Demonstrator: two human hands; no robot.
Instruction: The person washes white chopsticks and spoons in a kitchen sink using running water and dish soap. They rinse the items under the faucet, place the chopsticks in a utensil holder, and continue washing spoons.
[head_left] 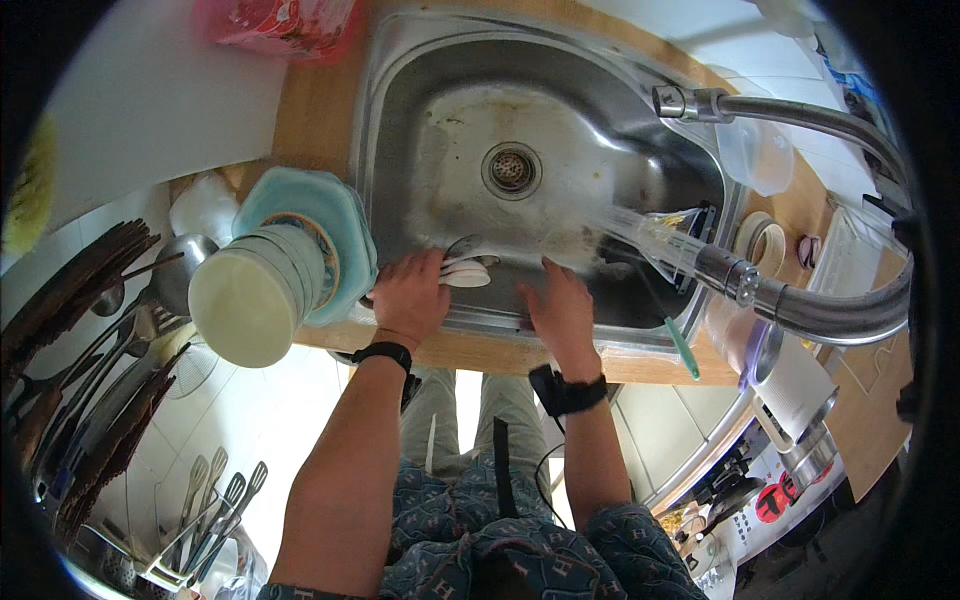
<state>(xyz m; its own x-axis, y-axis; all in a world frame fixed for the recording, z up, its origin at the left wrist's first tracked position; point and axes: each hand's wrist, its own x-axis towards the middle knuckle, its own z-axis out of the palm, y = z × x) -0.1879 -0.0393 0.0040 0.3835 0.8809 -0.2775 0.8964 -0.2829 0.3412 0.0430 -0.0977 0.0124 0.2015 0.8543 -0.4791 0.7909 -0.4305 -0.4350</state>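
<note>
- A few spoons (466, 276) are held by the left hand (410, 297) at the near-left edge of the sink (450, 130); their heads are pointed to the right, past the fingers.
- The left fingers are closed together over the handles; the fingertips are mostly hidden, so the exact grip cannot be told.
- The right hand (562, 308) is held palm down over the near edge of the sink, to the right of the spoons and apart from them; its thumb is spread away from the fingers, and nothing is seen to be gripped.
- A dark band (385, 352) is worn on the left wrist and a black strap (576, 391) on the right.
- Water (650, 235) is let out of the tap (850, 312) into the right part of the sink.
- The drain (512, 170) is left uncovered beyond the hands.
- Pale bowls (243, 305) are nested in a tilted stack just left of the left hand, against a blue bowl (272, 195).
- A green handle (682, 350) is laid across the near-right rim of the sink.
- A clear tub (765, 165) is placed by the far-right corner, and a red box (290, 25) is set at the far left.
</note>
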